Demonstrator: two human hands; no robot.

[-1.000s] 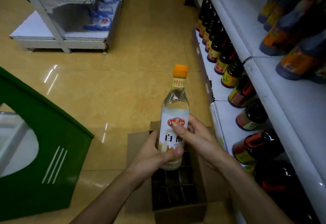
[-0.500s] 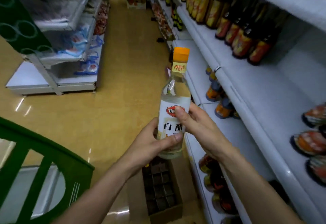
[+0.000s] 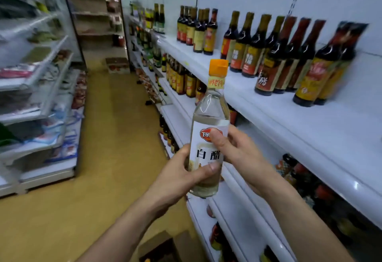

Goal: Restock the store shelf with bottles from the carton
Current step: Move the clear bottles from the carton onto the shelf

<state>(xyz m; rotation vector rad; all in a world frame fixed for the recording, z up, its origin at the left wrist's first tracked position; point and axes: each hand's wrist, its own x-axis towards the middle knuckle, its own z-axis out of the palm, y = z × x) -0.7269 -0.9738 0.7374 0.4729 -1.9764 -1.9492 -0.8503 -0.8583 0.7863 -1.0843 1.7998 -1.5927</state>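
Observation:
A clear vinegar bottle (image 3: 210, 117) with an orange cap and a white label stands upright in both my hands, in front of the shelving. My left hand (image 3: 182, 177) wraps its lower part from the left, thumb across the label. My right hand (image 3: 237, 152) holds it from the right, thumb on the red logo. The white store shelf (image 3: 299, 121) runs along the right at about cap height, with dark bottles (image 3: 275, 55) standing along its back. Only a corner of the brown carton (image 3: 161, 247) shows on the floor at the bottom edge.
More dark bottles (image 3: 182, 78) fill the lower shelves on the right. The front strip of the white shelf near the bottle is bare. Another shelving unit (image 3: 41, 100) with packaged goods lines the left side of the yellow-floored aisle (image 3: 107, 137).
The view has risen from the carton on the floor to the upper shelf. Both hands have lifted the bottle with it, keeping the same grip; the carton has slid to the bottom edge.

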